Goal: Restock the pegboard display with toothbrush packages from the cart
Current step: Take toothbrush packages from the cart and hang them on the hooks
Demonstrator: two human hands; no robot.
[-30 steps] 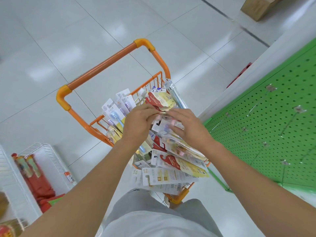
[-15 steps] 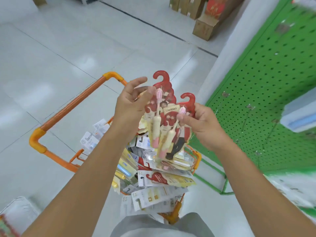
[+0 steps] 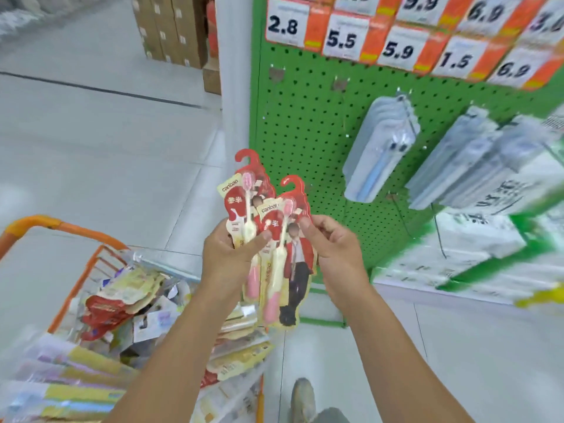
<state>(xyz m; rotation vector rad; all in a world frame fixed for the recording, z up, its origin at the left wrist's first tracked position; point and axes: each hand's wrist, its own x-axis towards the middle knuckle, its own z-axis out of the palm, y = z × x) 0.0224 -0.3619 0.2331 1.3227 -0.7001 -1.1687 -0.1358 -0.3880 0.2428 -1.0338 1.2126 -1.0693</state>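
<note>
Head view: two red toothbrush packages (image 3: 271, 239) standing tall, hooks up, pinched by left hand (image 3: 229, 257) and right hand (image 3: 332, 251). Green pegboard (image 3: 305, 132) up and to the right, nearer the right hand.

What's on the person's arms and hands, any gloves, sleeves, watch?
Nothing worn. Left hand and right hand are bare: no gloves, rings or watch visible. Both forearms are uncovered up to the frame edge, so no sleeve shows. No markings or bands visible on either wrist.

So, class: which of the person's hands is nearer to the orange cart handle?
Left. The left hand is on the cart's side, nearer the orange cart handle. The right hand is further off, toward the green pegboard.
</note>
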